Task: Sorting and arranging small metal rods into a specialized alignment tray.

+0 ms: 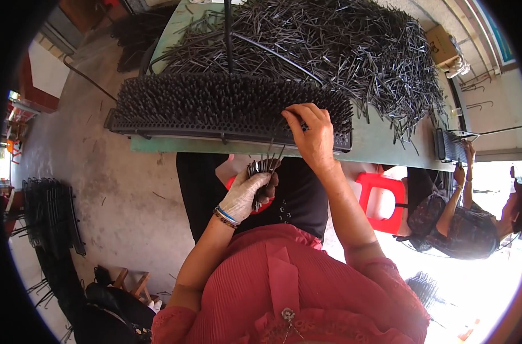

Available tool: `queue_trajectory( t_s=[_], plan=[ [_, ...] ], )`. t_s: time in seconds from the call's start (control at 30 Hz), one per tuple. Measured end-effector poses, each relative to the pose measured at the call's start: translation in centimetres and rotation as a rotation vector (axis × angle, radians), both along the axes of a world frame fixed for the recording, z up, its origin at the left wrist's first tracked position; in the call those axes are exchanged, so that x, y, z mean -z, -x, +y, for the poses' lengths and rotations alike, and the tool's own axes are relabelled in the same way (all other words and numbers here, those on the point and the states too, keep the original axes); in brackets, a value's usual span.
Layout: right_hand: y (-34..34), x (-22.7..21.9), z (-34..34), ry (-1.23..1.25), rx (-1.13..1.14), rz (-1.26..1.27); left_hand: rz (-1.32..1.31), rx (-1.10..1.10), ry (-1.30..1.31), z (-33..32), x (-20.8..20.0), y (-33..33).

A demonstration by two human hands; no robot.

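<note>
Long black perforated rack, bristling with upright dark strips, lies ahead of both hands, long axis left to right. Bare right hand nearer, over its right front part; thumb and index drawn nearly together, cannot tell if a strip sits between. Left hand, in a smudged pale fabric glove, curled tightly round a bundle of thin glossy dark strips, ends pointing toward the rack's near edge. Beyond: tangled heap of loose shiny strips on smooth green tabletop
</note>
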State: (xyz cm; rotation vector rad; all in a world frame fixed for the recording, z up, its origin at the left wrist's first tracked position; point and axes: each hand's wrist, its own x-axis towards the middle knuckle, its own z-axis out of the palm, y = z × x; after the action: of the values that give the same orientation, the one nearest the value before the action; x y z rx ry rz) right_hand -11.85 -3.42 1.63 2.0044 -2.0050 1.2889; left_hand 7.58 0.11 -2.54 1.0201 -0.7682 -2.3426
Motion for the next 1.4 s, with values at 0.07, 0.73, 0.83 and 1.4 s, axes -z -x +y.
queue_trajectory(
  t_s=[0.07, 0.73, 0.83, 1.4],
  plan=[
    [-0.2, -0.4, 0.2, 0.002, -0.023, 0.024, 0.000, -0.001, -0.002, 0.0, 0.1, -0.1],
    [-0.7, 0.3, 0.6, 0.013, -0.059, 0.124, 0.077, 0.006, 0.017, -0.1, -0.5, -0.4],
    [-1.0, -0.1, 0.9, 0.119, -0.045, 0.099, 0.110, 0.016, 0.033, -0.2, -0.5, -0.3],
    [1.9, -1.3, 4.7, -0.524, -0.198, -0.958, 0.086, 0.263, 0.156, -0.7, -2.5, 0.7]
  ],
)
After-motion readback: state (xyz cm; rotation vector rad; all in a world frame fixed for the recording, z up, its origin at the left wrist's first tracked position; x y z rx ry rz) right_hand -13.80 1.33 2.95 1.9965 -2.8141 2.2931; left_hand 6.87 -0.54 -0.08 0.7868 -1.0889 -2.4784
